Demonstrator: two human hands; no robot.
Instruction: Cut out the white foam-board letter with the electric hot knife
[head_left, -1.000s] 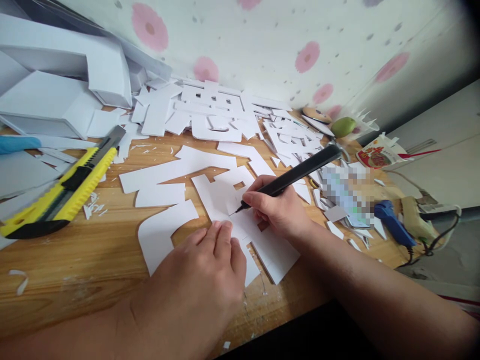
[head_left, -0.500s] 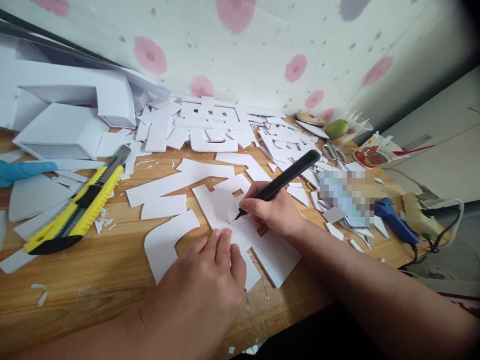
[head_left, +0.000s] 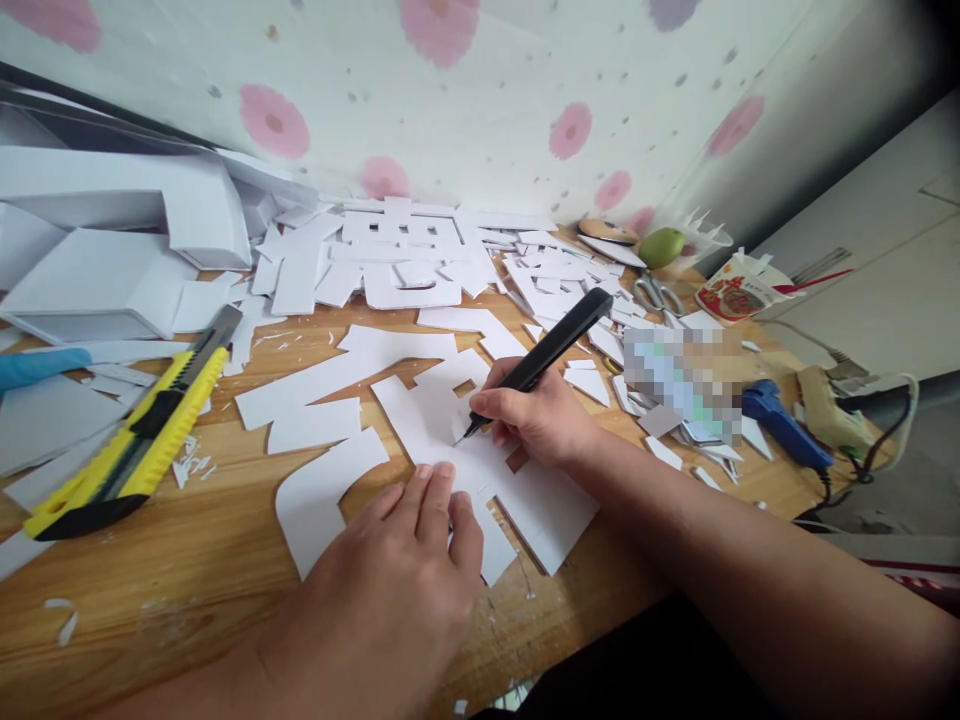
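Note:
My right hand (head_left: 536, 415) grips a black craft knife (head_left: 551, 350) like a pen, its tip touching a white cut-out board shape (head_left: 427, 415) lying flat on the wooden table (head_left: 172, 570). My left hand (head_left: 397, 590) lies palm down with its fingertips pressing the near edge of the same white shape, a few centimetres from the blade tip. More white cut pieces (head_left: 322, 425) lie just left of it.
A yellow utility knife (head_left: 127, 440) lies at the left. White boxes (head_left: 112, 250) and a heap of cut letters (head_left: 405, 255) fill the back. Scissors (head_left: 656, 293), a green fruit (head_left: 661, 246), a blue glue gun (head_left: 784, 435) and cables sit at the right.
The knife tip has slid a little toward me along the white shape, and my right hand followed. My left hand stays pressed on the shape. The view shifted slightly.

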